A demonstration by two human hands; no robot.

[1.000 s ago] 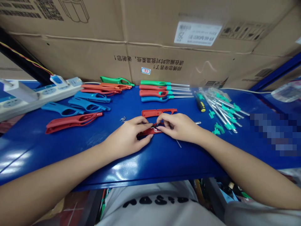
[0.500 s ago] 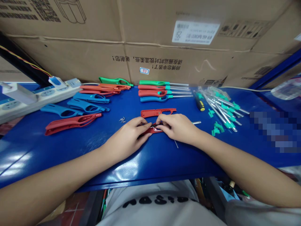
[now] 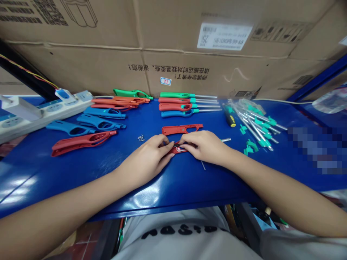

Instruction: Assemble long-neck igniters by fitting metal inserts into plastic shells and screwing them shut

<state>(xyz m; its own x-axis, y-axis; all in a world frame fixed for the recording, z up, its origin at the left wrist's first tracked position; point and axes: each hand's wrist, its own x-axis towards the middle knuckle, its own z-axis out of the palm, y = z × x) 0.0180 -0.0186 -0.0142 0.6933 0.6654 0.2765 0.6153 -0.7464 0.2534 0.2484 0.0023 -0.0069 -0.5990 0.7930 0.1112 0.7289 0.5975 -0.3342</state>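
The red lighter half-shell (image 3: 179,151) lies between both hands, which hide its ends. The left hand (image 3: 148,153) has thumb and fingers pinching its left side; the right hand (image 3: 211,146) has thumb and forefinger nearly together over the inner parts — what they pinch, I cannot tell. From this shell, another red half-shell (image 3: 173,130) sits at 12 o'clock, assembled lighters (image 3: 173,107) beyond it, screws (image 3: 140,138) at 10, the screwdriver (image 3: 230,119) at 2, a thin rod (image 3: 203,165) at 4. Compared with earlier, the screws show clear of the left hand.
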